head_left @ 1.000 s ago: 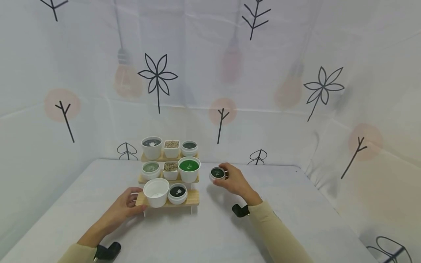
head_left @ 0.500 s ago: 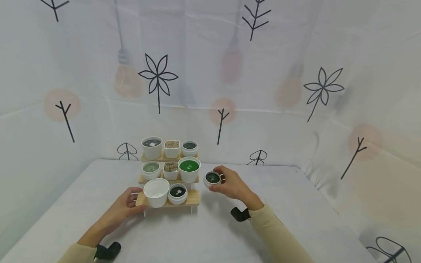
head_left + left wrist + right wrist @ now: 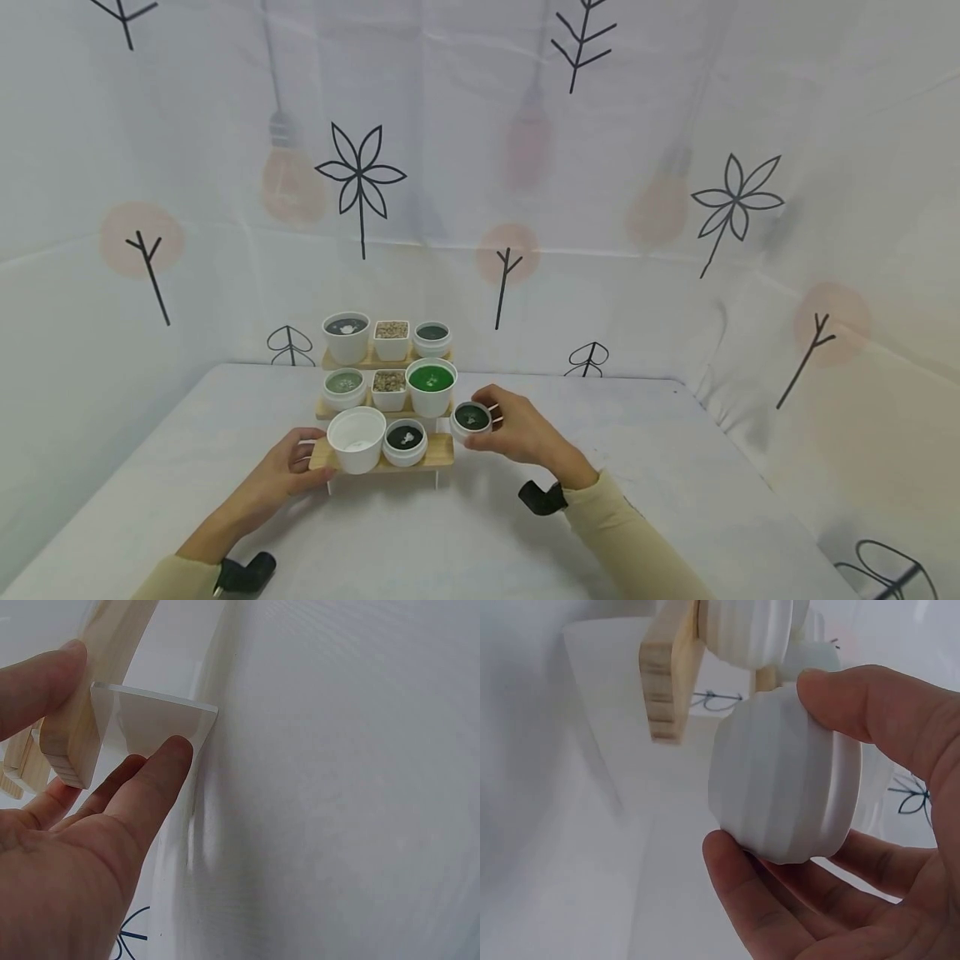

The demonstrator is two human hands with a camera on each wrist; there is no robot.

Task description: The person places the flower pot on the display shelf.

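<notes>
A three-tier stand of light wooden shelves on white supports carries several white pots. At the left end of its lowest shelf, my left hand grips the board, thumb on one face and fingers by the support. Between thumb and fingers, my right hand holds a small round white pot with dark green contents, raised just beside that shelf's right end. On the lowest shelf stand a larger white cup and a small pot with a dark filling; the shelf's right end is bare.
The middle shelf holds a pale green pot, a square pot of beige grains and a bright green cup. Higher up are a grey-filled cup, another grain pot and a dark-filled pot. A printed cloth hangs behind.
My right hand has carried the small pot leftward and slightly nearer, from right of the stand to the lowest shelf's right end. My left hand has stayed on the shelf.
</notes>
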